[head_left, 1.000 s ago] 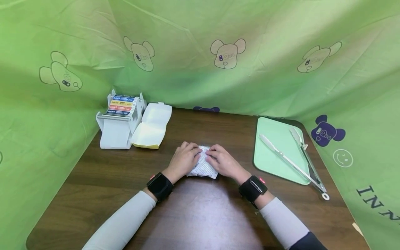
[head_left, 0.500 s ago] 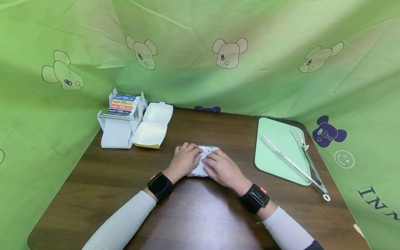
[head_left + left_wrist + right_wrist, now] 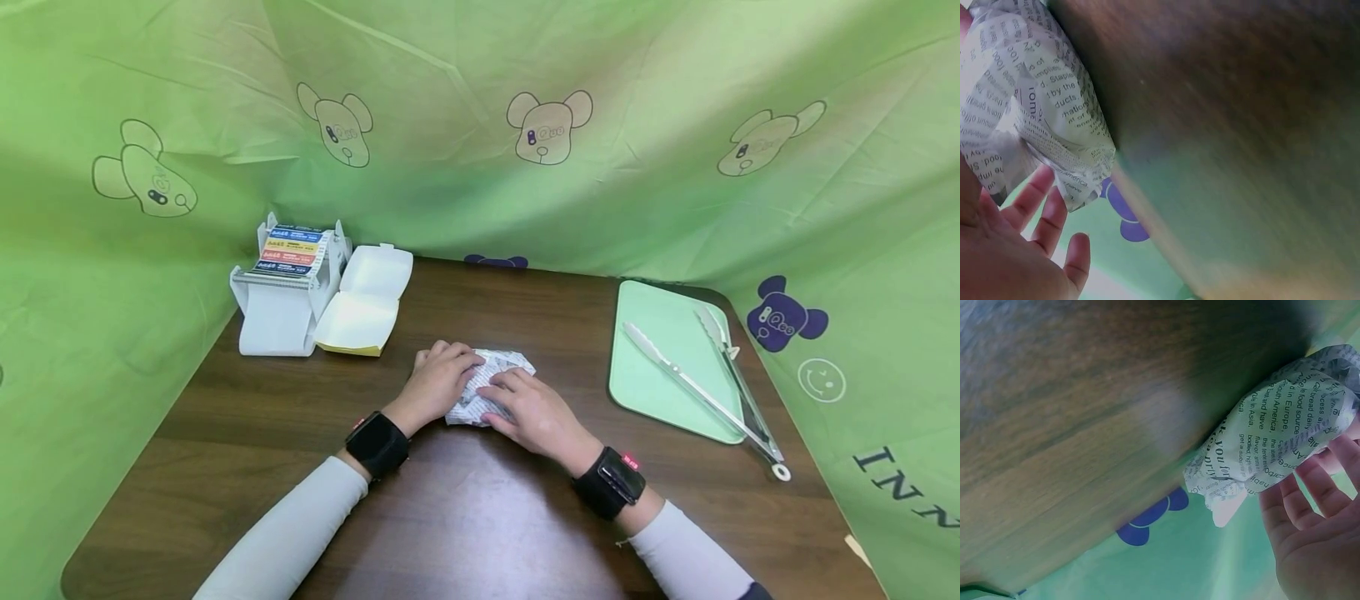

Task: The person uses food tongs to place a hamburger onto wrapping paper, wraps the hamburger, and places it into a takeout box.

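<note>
A parcel wrapped in white printed paper point(image 3: 480, 400) lies at the middle of the table, with creases and a raised flap. My left hand point(image 3: 438, 383) holds its left side, fingers bent over the top near the far edge. From the other side my right hand point(image 3: 538, 417) grips the parcel, fingers and thumb spread on its near right part. In the left wrist view, fingertips point(image 3: 1041, 178) touch the folded end of the paper point(image 3: 1066, 112), and the outer fingers stand off it. The right wrist view has fingers point(image 3: 1291, 506) against the paper's side point(image 3: 1279, 425). The contents are hidden.
A white dispenser with a striped label roll point(image 3: 285, 283) stands back left, beside an opened white carton point(image 3: 363, 304). On the right, long metal tongs point(image 3: 690, 383) lie across a light green tray point(image 3: 637, 367). A green printed curtain point(image 3: 450, 150) borders the dark wooden table point(image 3: 262, 425).
My right hand has moved toward me and slightly left over the parcel, uncovering its far right corner. The left hand has stayed nearly in place. The paper's right side looks more folded in.
</note>
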Available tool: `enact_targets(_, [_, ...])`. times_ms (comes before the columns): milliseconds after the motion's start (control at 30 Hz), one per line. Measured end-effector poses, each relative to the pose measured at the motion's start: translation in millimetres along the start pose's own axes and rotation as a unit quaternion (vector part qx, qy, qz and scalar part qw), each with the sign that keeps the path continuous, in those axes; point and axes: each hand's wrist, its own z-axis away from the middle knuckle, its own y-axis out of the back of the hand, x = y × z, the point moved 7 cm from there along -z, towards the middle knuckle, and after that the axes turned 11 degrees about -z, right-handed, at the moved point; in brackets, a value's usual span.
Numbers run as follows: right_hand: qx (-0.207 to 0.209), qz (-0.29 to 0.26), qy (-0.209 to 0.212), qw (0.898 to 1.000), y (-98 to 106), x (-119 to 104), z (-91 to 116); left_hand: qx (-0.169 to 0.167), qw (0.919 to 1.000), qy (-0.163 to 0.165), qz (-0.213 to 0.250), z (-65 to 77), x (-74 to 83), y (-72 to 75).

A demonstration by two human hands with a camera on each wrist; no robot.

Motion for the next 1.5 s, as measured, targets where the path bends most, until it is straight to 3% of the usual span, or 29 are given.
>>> enact_targets(267, [-0.015, 0.009, -0.012, 1.000, -4, 0, -1, 0.040, 0.9988, 0.004, 0.030, 4.7, -8.4, 16.2])
enact_targets(467, [-0.002, 0.013, -0.017, 1.000, -4, -2, 1, 0.096, 0.9942, 0.028, 0.039, 13.2, -28.8, 47.1])
enact_targets(600, [0.011, 0.020, -0.011, 1.000, -2, -6, 2, 0.130, 0.9873, 0.069, 0.060, 21.0, -58.9, 71.0])
enact_targets(733, [0.017, 0.021, -0.008, 1.000, 0, -7, 2, 0.153, 0.9771, 0.124, 0.081, 33.5, -99.3, 89.8])
enact_targets(1033, [0.020, 0.025, -0.001, 0.999, -2, -8, 2, 0.171, 0.9555, 0.230, 0.071, 71.1, -180.0, 114.5])
enact_targets(1233, [0.020, 0.030, 0.000, 0.999, -1, -8, 2, 0.170, 0.9436, 0.275, 0.073, 89.0, -218.1, 116.0])
enact_targets(1500, [0.017, 0.025, -0.003, 1.000, -3, -7, 3, 0.131, 0.9402, 0.309, 0.060, 101.5, -257.3, 104.1])
